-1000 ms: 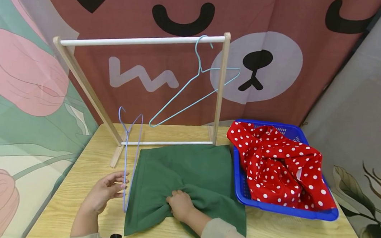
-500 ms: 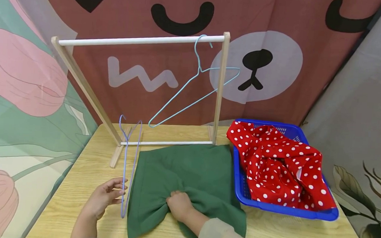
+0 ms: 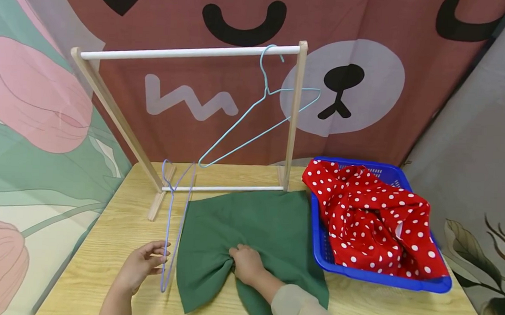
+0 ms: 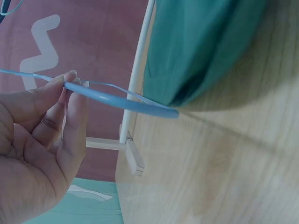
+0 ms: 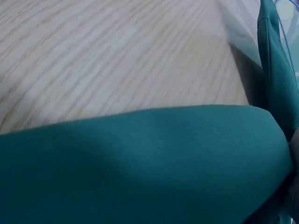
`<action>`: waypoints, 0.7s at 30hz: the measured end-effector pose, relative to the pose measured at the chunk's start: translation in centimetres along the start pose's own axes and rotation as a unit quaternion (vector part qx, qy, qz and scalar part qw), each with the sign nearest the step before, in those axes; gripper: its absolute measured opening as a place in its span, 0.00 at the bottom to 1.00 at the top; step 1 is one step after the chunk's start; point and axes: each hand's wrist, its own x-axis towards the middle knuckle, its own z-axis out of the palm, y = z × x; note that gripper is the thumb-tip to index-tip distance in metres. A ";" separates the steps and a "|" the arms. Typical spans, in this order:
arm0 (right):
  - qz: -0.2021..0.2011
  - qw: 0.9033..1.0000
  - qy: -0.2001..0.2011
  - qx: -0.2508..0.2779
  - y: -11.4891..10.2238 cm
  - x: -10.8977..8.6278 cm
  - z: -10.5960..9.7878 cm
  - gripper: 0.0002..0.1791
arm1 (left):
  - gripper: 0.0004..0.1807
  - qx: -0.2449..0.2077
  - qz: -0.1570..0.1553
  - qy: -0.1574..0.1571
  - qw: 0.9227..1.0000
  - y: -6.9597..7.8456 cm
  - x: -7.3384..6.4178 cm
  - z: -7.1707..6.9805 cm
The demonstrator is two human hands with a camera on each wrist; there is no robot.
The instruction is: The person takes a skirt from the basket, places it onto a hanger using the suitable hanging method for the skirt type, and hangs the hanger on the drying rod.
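Note:
My left hand (image 3: 140,265) pinches a purple hanger (image 3: 168,229) by one side, between thumb and fingers. The hanger stands upright, its hook toward the rack; in the left wrist view the hanger's wire (image 4: 117,100) passes through the fingertips. My right hand (image 3: 247,263) grips a bunched fold of green cloth (image 3: 249,219) near its front middle. Much of the cloth lies flat on the table, with its front edge drawn up and its left corner hanging beside the hanger. In the right wrist view the green cloth (image 5: 149,163) fills the lower half, and the right fingers are mostly hidden.
A wood and white rack (image 3: 189,53) stands behind the cloth on the wooden table (image 3: 88,263). From its top bar hangs a light blue hanger (image 3: 237,123). At right, a blue basket (image 3: 316,241) holds red cloth with white dots (image 3: 373,221).
My left hand has lowered slightly with the purple hanger. The right hand has pulled the green cloth a little to the right, gathering its left front corner inward.

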 end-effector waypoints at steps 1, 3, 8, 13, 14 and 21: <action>0.002 1.000 0.010 0.010 0.1 0.0 0.0 0.11 | 0.19 -0.003 -0.002 0.005 1.000 -0.1 0.0 0.1; 0.005 0.999 0.033 0.030 0.4 -0.1 -0.2 0.12 | 0.19 -0.007 -0.006 0.013 1.000 -0.3 0.0 0.2; 0.018 0.995 0.067 0.076 0.9 -0.1 -0.5 0.11 | 0.18 0.001 -0.009 0.020 1.000 -0.8 -0.1 0.5; 0.024 0.990 0.086 0.106 1.3 0.1 -0.9 0.11 | 0.18 0.015 -0.015 0.024 0.999 -1.1 -0.2 0.7; 0.026 0.989 0.090 0.111 1.4 0.2 -0.9 0.12 | 0.18 0.017 -0.015 0.023 0.999 -1.1 -0.2 0.8; 0.047 0.981 0.114 0.147 2.1 0.7 -1.8 0.12 | 0.17 0.009 -0.019 0.027 0.999 -1.4 -0.3 1.5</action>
